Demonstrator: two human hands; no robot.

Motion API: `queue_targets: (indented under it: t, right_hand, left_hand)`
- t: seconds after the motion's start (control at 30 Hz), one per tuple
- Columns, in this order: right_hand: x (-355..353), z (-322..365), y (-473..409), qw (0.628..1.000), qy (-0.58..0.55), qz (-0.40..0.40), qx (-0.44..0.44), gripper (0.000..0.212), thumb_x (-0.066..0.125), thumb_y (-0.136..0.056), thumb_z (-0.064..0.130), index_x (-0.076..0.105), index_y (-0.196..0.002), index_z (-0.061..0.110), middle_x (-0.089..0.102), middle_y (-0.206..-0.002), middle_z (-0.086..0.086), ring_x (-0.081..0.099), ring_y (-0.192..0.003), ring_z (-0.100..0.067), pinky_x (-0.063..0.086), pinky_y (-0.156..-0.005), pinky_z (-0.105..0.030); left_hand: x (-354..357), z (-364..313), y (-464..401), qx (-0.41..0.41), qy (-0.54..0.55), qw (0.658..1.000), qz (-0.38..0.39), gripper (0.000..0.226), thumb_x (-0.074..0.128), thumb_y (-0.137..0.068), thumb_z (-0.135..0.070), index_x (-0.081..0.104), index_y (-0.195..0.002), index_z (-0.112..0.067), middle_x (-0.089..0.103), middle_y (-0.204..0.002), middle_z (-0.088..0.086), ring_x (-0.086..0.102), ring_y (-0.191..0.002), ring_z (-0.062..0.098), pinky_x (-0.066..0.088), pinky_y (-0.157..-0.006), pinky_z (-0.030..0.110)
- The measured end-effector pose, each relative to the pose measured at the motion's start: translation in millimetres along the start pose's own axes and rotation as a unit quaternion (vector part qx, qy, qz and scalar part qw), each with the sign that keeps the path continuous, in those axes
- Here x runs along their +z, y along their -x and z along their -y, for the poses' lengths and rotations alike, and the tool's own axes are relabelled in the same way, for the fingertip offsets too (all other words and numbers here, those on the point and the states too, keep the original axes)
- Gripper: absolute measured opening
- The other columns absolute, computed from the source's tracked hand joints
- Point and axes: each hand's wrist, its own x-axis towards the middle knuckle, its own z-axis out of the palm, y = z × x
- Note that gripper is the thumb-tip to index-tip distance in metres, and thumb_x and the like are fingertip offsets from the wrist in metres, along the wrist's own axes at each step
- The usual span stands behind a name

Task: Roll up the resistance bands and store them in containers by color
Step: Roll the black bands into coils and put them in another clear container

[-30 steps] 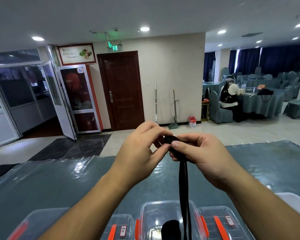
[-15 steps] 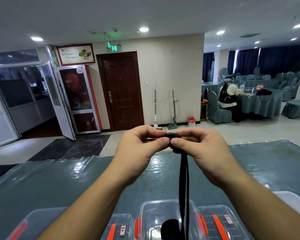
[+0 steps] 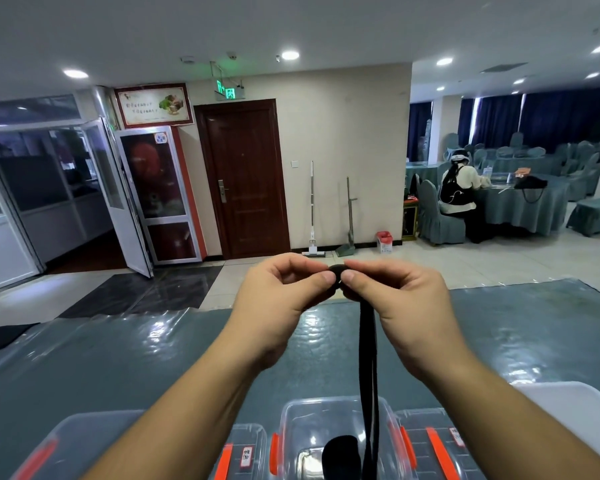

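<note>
Above the teal table, raised in front of me, I hold the start of a roll in the black resistance band. My left hand and my right hand meet at the small coil — thumb and curled fingers of each pinch it from either side, and both hands are closed on it. From the coil the loose length of band hangs straight down between my forearms and ends, I think, inside the open clear container at the near edge, though the bottom of the view cuts it off. A dark lump sits in that same container; it may be another black band already rolled, but I cannot tell for sure.

To do this step well, I judge I should keep the coil tight by turning it with one hand while the other thumb pins the last wrap — letting go of both at once would let it spring open. The hanging tail should feed in flat, not twisted, with the edges lined up so the roll stays even. Lidded containers with orange clips flank the open one.
</note>
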Motion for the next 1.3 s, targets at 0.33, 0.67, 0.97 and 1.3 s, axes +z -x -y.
queue_targets:
  t: [0.33,0.67,0.97,1.3]
  right_hand:
    - [-7,-2,-5,0.995,0.093,0.040,0.005,0.040,0.074,-0.089,-0.002,0.082,-0.098,0.036,0.082,-0.098,0.009,0.076,-0.098,-0.007,0.059,-0.096,-0.029]
    - [-9,-3,-6,0.995,0.084,0.054,0.024,0.025,0.081,-0.083,0.000,0.071,-0.091,0.022,0.081,-0.088,-0.004,0.079,-0.086,-0.018,0.064,-0.084,-0.033]
    - [-14,-3,-4,0.993,0.099,0.063,0.000,0.027,0.078,-0.086,-0.001,0.083,-0.099,0.023,0.082,-0.095,0.004,0.078,-0.094,-0.013,0.062,-0.090,-0.031]
    - [-11,-1,-3,0.997,0.034,0.053,-0.050,0.038,0.079,-0.085,-0.002,0.081,-0.108,0.028,0.081,-0.106,0.003,0.076,-0.105,-0.016,0.060,-0.095,-0.031]
  left_hand:
    - [3,14,-8,-0.033,-0.020,0.999,0.029,0.020,0.071,-0.091,0.003,0.079,-0.103,-0.010,0.080,-0.096,0.011,0.076,-0.085,0.014,0.058,-0.078,0.020]
    - [-9,-5,-14,0.007,-0.241,0.967,0.078,0.007,0.077,-0.092,-0.012,0.082,-0.095,-0.015,0.081,-0.085,0.006,0.079,-0.083,0.019,0.063,-0.077,0.025]
    - [-2,13,-5,-0.054,-0.067,0.995,0.049,0.013,0.068,-0.097,-0.003,0.072,-0.107,0.003,0.076,-0.096,0.015,0.076,-0.088,0.018,0.060,-0.078,0.024]
    - [-3,2,-5,-0.022,0.007,0.998,0.065,0.016,0.069,-0.093,0.001,0.081,-0.092,-0.010,0.079,-0.092,0.012,0.077,-0.084,0.017,0.059,-0.078,0.021]
